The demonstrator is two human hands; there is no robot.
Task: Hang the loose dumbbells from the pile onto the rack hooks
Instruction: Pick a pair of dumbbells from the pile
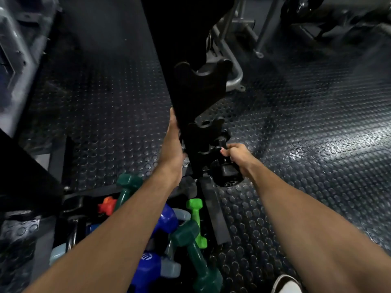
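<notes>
The black dumbbell (224,163) sits in my right hand (236,154), fingers clamped round its handle, long axis running up toward the rack hook (204,132) just beyond it. My left hand (174,140) lies flat, fingers straight, against the rack post (190,92). The pile (169,225) stays on the floor below.

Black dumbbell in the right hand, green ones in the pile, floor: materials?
Black dumbbell: looks like rubber-coated or painted metal, dull sheen; unclear which.
Bright green dumbbell: likely vinyl or neoprene coating, saturated smooth colour.
Floor: probably rubber matting, raised round studs, slight gloss.
</notes>
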